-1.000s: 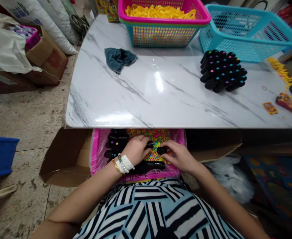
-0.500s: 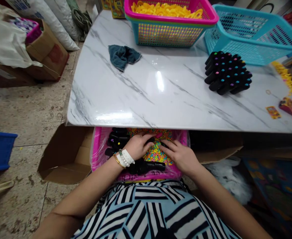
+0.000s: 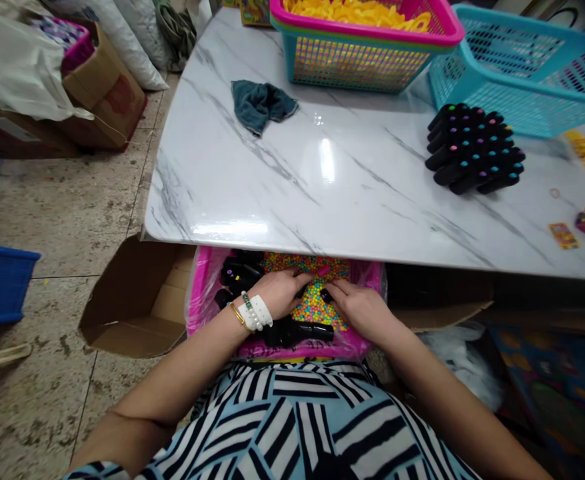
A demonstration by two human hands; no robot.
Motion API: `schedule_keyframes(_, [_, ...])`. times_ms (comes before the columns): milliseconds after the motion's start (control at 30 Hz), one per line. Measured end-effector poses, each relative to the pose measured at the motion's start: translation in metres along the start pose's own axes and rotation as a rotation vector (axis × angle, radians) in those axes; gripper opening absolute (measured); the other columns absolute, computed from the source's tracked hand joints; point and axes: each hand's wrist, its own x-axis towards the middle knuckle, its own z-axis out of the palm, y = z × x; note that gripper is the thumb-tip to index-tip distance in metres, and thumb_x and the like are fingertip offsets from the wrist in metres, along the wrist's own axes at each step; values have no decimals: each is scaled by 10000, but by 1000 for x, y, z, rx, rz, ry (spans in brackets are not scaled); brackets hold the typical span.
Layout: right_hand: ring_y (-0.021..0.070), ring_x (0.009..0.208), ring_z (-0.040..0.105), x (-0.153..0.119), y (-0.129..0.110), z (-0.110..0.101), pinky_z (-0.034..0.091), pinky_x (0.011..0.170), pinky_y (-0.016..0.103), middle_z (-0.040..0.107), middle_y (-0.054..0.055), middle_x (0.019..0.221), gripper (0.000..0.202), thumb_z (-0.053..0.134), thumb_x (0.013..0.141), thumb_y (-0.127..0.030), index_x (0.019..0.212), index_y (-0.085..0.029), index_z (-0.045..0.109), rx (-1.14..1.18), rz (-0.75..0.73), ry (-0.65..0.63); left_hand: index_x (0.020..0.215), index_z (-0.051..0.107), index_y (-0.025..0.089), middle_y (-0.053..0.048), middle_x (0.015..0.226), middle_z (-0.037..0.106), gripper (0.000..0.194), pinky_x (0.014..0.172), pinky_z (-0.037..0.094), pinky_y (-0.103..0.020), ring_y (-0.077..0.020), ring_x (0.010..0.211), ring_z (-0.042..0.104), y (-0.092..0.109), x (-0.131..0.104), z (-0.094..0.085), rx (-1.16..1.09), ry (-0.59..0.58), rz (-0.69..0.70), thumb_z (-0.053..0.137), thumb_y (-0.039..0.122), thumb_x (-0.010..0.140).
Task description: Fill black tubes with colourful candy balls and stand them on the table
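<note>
Pink tub (image 3: 201, 273), partly beneath the worktop (image 3: 352, 213), holds coloured beads (image 3: 317, 311) and loose black tubes (image 3: 316, 332) | from my remote seat I see the left hand (image 3: 281, 293) half curled, gripping a dark tube (image 3: 301, 292) | the right hand (image 3: 360, 308), fingers nearly together, pinches a small black piece (image 3: 326, 295) over the beads | a black cluster (image 3: 475, 148) stands above, at right

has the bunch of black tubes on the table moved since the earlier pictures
No: the bunch of black tubes keeps its place in front of the light blue basket; only the view shifted.
</note>
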Motion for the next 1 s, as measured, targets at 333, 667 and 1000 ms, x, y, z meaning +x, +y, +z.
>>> schedule_keyframes(333, [148, 779, 654, -12, -5, 1, 557, 709, 267, 683, 67, 984, 295, 630, 842, -199, 1136, -193, 609, 670, -23, 291, 1218, 583, 125, -165, 1144, 640, 571, 882, 518, -397, -280, 1022, 636, -5, 1, 3, -223, 308, -75, 645, 522, 812])
schedule_keyframes(667, [184, 1011, 661, -22, 1, -24, 535, 919, 322, 698, 59, 1091, 316, 639, 803, -144, 1109, -223, 618, 733, 29, 470, 962, 670, 157, -12, 726, 665, 381, 626, 479, -240, -128, 643, 600, 4, 5, -10, -855, 120, -103, 464, 475, 917])
schedule_keyframes(1000, [212, 992, 655, -32, 0, -54, 549, 876, 357, 682, 87, 1086, 319, 717, 784, -227, 1090, -212, 631, 987, 135, 535, 1176, 580, 119, 43, 603, 541, 531, 520, 414, -227, -104, 527, 487, -1, 4, 0, -1149, -109, -147, 693, 394, 736])
